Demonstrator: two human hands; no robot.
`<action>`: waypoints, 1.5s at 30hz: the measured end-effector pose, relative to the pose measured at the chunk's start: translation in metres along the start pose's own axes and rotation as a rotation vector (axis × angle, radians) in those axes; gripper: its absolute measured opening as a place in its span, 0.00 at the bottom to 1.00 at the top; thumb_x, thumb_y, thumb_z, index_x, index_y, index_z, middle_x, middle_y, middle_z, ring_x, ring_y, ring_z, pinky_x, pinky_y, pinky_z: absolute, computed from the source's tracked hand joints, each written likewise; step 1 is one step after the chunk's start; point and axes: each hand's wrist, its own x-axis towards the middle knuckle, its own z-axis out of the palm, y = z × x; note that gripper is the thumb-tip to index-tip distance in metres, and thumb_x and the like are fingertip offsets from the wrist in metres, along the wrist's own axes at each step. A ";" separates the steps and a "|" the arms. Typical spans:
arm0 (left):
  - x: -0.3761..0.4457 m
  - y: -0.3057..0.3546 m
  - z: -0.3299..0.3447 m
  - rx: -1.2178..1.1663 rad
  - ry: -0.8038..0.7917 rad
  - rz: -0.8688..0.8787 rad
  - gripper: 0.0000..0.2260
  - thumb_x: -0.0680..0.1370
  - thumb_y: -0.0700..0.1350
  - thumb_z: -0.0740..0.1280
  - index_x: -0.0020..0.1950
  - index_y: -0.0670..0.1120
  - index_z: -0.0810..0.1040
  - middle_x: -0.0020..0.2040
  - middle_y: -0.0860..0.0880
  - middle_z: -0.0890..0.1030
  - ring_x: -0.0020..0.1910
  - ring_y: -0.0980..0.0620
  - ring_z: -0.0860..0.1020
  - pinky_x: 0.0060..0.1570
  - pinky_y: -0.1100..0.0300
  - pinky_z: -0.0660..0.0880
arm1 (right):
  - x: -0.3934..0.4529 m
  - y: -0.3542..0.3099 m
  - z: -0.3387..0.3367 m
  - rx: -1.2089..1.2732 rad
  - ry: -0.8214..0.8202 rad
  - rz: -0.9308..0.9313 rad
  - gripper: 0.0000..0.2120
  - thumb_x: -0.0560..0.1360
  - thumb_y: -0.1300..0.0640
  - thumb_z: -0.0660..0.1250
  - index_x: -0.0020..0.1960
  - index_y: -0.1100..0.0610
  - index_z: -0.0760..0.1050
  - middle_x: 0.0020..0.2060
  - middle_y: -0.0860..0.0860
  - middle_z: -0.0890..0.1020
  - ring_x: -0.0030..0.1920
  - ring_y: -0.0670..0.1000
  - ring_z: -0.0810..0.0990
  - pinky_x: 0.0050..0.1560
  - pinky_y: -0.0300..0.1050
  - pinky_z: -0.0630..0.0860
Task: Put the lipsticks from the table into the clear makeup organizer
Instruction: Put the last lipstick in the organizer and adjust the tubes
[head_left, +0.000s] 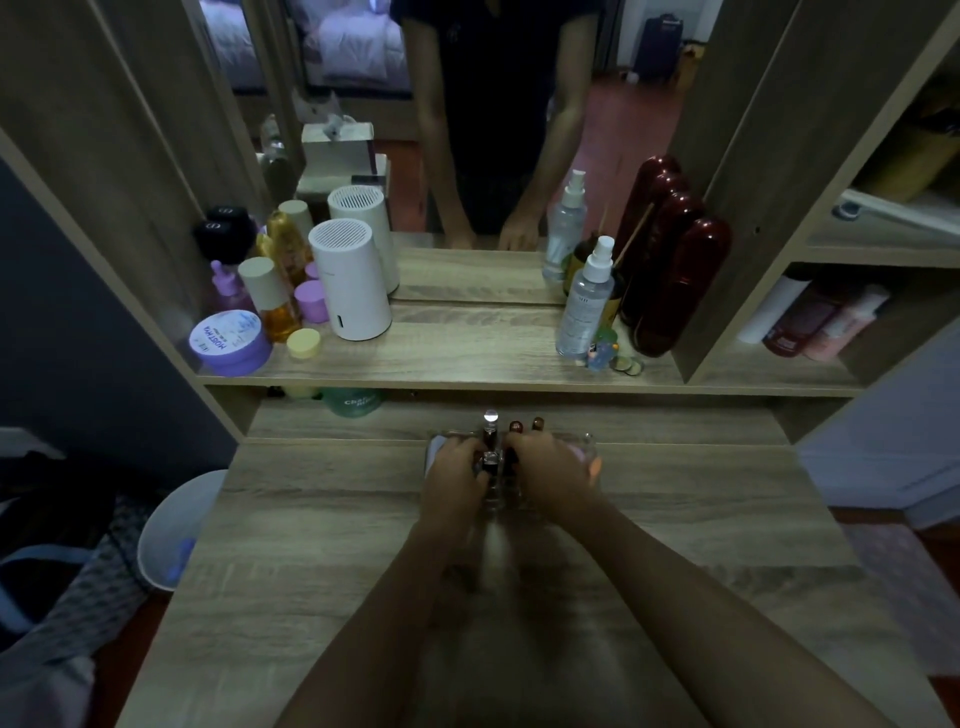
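The clear makeup organizer (586, 448) stands on the wooden table (322, 545) near its far middle, mostly covered by my hands. Several lipsticks stand upright in it: one with a shiny silver cap (490, 423) and two dark reddish ones (525, 426) at the back. My left hand (453, 486) rests on the organizer's left side, fingers curled around a dark lipstick (490, 462) in the centre. My right hand (551, 470) is over the right side, fingertips touching the same cluster of lipsticks. Whether either hand truly grips one is hard to tell in the dim light.
A raised shelf (467, 358) behind the organizer carries a white cylinder (349, 280), a purple jar (231, 343), bottles, a spray bottle (587, 301) and a dark red case (680, 280). A mirror stands above. A white bin (176, 530) sits left of the table.
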 end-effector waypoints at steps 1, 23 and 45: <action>0.000 0.000 0.000 -0.002 -0.005 -0.003 0.10 0.72 0.36 0.67 0.53 0.41 0.80 0.53 0.44 0.80 0.55 0.48 0.73 0.54 0.60 0.70 | -0.001 -0.001 0.001 -0.009 -0.003 -0.005 0.15 0.77 0.62 0.61 0.63 0.54 0.73 0.58 0.55 0.80 0.59 0.56 0.79 0.61 0.54 0.73; 0.022 0.016 -0.035 -0.124 0.059 0.048 0.15 0.72 0.39 0.71 0.57 0.40 0.74 0.51 0.46 0.74 0.47 0.55 0.73 0.44 0.67 0.70 | -0.002 0.023 -0.040 0.154 0.311 -0.030 0.12 0.74 0.57 0.68 0.57 0.56 0.78 0.50 0.56 0.84 0.52 0.57 0.81 0.49 0.49 0.77; 0.026 0.011 -0.031 -0.112 0.044 0.087 0.11 0.74 0.40 0.70 0.55 0.40 0.78 0.53 0.43 0.78 0.47 0.57 0.73 0.44 0.71 0.70 | 0.016 0.022 -0.041 0.139 0.186 0.047 0.11 0.76 0.58 0.64 0.55 0.59 0.80 0.52 0.61 0.83 0.53 0.61 0.81 0.53 0.56 0.79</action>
